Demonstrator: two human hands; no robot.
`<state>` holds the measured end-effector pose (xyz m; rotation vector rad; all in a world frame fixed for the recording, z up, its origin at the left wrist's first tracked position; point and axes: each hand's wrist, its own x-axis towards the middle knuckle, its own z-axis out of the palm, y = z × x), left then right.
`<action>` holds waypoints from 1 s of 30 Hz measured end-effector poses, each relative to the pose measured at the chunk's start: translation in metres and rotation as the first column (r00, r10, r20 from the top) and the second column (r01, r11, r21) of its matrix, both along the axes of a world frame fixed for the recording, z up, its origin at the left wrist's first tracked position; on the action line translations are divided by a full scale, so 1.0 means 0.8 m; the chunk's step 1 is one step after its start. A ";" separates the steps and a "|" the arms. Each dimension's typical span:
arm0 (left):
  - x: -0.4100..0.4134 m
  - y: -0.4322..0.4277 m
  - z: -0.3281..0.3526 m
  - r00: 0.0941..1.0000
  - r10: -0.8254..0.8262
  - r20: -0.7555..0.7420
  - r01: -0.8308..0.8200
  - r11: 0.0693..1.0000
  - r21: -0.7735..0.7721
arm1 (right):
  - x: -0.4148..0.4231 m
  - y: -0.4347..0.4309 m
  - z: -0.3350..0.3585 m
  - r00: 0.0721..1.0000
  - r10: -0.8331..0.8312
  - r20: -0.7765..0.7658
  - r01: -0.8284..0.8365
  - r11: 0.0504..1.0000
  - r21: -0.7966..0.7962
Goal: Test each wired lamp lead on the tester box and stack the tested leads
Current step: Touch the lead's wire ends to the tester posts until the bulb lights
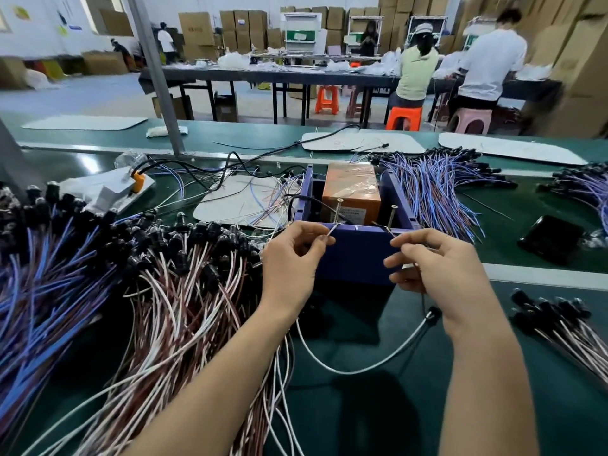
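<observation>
As the right hand (437,268) pinches the lead (345,370), its wrist half-covers the lamp (432,314)

One head-worn wide-angle view, facing forward and down, close above left hand (289,258) and right hand (439,269), tester box (357,258) just beyond them.

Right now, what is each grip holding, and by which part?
One lamp lead: the left grip pinches its white wire's end, the right grip its other wire's end, both at the tester box.
</observation>
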<state>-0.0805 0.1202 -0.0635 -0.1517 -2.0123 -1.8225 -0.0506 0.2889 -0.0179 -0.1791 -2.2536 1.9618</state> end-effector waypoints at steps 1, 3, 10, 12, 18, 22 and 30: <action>0.000 0.000 0.000 1.000 0.005 0.004 -0.005 1.000 0.002 | 0.000 0.001 -0.001 1.000 -0.008 0.005 0.008 1.000 0.001; 0.000 -0.001 0.000 1.000 0.005 0.014 -0.006 1.000 0.024 | 0.001 0.004 -0.002 1.000 -0.020 0.016 0.020 1.000 -0.005; 0.000 -0.001 0.003 0.998 -0.030 0.063 0.026 0.997 0.069 | 0.000 0.007 -0.003 0.999 -0.041 0.002 0.041 0.999 -0.018; 0.000 -0.001 0.004 0.997 -0.025 0.068 0.022 0.998 0.052 | 0.000 0.007 -0.003 0.999 -0.039 0.002 0.039 0.999 -0.014; 0.000 -0.002 0.005 0.994 -0.033 0.100 0.026 0.997 0.072 | -0.001 0.005 -0.005 0.999 -0.035 0.006 0.035 0.999 0.005; 0.000 -0.001 0.005 0.989 -0.070 0.134 0.052 0.990 0.131 | -0.003 0.001 -0.006 0.999 -0.024 0.021 0.024 1.000 0.008; -0.001 -0.002 0.004 0.974 -0.071 0.215 0.033 0.984 0.173 | -0.012 -0.010 -0.020 0.992 -0.001 0.124 -0.009 0.997 0.082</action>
